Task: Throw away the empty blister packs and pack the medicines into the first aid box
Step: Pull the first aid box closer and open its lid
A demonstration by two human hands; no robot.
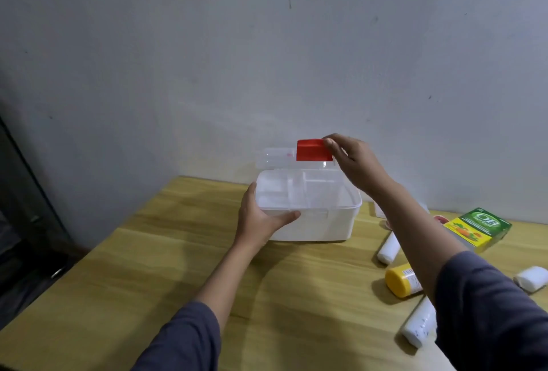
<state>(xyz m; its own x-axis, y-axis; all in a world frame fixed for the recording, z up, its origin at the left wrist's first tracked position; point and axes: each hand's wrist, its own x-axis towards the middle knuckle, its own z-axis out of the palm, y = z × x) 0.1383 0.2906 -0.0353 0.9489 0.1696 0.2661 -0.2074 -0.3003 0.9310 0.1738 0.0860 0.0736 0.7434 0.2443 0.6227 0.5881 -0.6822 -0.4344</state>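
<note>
Head view: my left hand (261, 216) grips the first aid box (314, 222) centre-counter; my right hand (353, 160) pinches its raised lid (296, 157) at 12 o'clock. Letting go could slam it; medicines (477, 228) wait at 3 o'clock.

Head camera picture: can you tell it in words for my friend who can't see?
A person's right hand lifts the first aid box lid by its red latch while the left hand steadies it.

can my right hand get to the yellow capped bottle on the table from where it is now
Probably yes. The right hand only pinches the box's red latch, and the yellow-capped bottle lies uncovered on the table beside that forearm, nothing over it.
</note>
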